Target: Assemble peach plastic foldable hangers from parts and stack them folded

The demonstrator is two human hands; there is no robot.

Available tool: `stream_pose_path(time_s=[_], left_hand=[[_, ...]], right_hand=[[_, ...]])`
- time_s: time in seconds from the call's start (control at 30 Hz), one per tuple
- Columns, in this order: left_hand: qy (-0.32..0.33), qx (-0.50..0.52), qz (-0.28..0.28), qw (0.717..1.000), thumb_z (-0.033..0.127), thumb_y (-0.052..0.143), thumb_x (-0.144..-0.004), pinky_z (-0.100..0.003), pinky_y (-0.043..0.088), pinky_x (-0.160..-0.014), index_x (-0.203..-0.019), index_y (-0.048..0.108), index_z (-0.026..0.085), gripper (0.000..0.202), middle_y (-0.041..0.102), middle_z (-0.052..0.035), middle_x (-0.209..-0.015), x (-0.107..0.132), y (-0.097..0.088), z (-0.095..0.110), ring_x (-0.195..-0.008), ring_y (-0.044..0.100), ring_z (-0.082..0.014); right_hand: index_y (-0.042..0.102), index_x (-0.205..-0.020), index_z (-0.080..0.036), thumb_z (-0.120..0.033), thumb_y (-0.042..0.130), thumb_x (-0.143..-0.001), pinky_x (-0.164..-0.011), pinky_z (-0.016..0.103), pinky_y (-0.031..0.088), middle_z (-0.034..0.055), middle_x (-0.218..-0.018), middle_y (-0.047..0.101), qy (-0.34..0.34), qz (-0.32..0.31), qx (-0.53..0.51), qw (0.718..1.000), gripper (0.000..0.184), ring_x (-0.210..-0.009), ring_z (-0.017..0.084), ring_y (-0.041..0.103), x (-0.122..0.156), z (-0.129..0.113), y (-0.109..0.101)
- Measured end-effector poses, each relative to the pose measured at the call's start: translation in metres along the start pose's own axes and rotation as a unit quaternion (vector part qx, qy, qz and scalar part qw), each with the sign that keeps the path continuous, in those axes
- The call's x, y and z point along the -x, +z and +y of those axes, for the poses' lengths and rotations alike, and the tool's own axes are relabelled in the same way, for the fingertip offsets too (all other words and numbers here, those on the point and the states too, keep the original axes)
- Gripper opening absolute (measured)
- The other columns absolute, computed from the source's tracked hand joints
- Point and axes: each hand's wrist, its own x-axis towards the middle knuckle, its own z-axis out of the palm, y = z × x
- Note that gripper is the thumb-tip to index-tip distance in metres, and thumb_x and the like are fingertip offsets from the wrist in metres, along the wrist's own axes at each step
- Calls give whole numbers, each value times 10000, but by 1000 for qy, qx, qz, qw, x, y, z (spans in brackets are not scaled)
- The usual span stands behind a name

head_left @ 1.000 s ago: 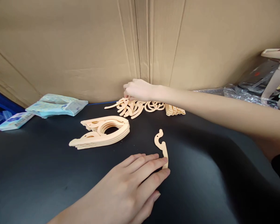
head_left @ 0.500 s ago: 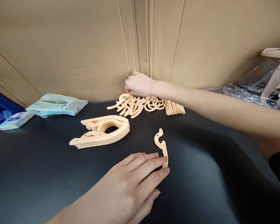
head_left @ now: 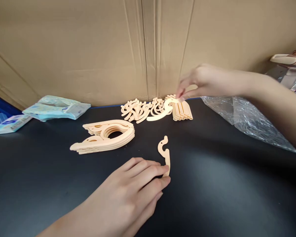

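My left hand (head_left: pixel 130 194) lies flat on the black table (head_left: pixel 212 184), fingers stretched out, its fingertips touching the lower end of a single peach hook-shaped plastic piece (head_left: pixel 164 153). My right hand (head_left: pixel 202 81) hovers near the cardboard wall, pinching the end of a long curved peach piece (head_left: pixel 160 113) lifted off the loose pile of curved pieces (head_left: pixel 140 110). Just below that hand sits a bundle of straight peach bars (head_left: pixel 182 110). A neat stack of hanger-shaped pieces (head_left: pixel 105 136) rests left of centre.
A cardboard wall (head_left: pixel 88 49) closes off the back of the table. Blue-green packets (head_left: pixel 56 108) lie at the left, a smaller one (head_left: pixel 10 123) by the edge. Crinkled clear plastic (head_left: pixel 246 121) lies at the right, with other items (head_left: pixel 288 61) behind it.
My right hand has moved from the left side of the loose pile to the right and up, drawing a long curved piece out with it. My left hand has stayed put.
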Motion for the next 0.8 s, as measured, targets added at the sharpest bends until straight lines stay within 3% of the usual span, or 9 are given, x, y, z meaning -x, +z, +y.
stream_pose_path(time_s=[0.1,0.23,0.33,0.5,0.63,0.8], left_hand=[[0,24,2,1000,101,484,-1002,-293,507,-921,-1164,673,164,257,726,-60,-1165,4,3,-3,-1074,656,-176],[-5,38,16,999,110,476,-1014,-282,469,-892,-1176,668,186,263,710,-53,-1155,8,7,-6,-1062,635,-169],[-12,35,24,999,102,498,-1004,-277,457,-851,-1128,672,204,237,710,-31,-1068,6,7,-6,-960,629,-154],[-26,41,26,999,95,518,-996,-292,449,-830,-1058,629,203,167,717,-7,-983,3,6,-6,-900,634,-149],[-43,32,35,998,78,486,-997,-281,460,-786,-1031,592,210,172,712,1,-941,3,6,-5,-866,646,-139],[-19,16,15,1000,13,448,-960,-288,464,-809,-1157,608,200,315,708,-21,-998,5,6,-6,-920,635,-163]], right_hand=[[796,-968,-202,-503,585,-875,-724,290,426,-59,-918,772,40,-79,-85,992,379,-824,83,664,26,2,-7],[792,-999,-254,-342,666,-881,-752,242,448,-73,-953,778,18,-157,-179,971,194,-839,57,679,39,-14,1],[797,-943,-265,-236,664,-920,-753,237,491,-43,-924,782,-20,-165,-204,965,138,-851,94,698,36,-33,14],[789,-956,-201,-203,653,-939,-782,258,501,3,-910,767,-99,-179,-190,960,137,-850,131,698,22,-50,33],[792,-958,-182,-157,654,-927,-780,261,475,15,-929,765,-91,-151,-156,972,144,-851,134,680,16,-55,41],[801,-974,-219,-160,670,-915,-853,318,437,11,-923,774,-68,-125,-110,984,156,-866,164,666,15,-60,46]])
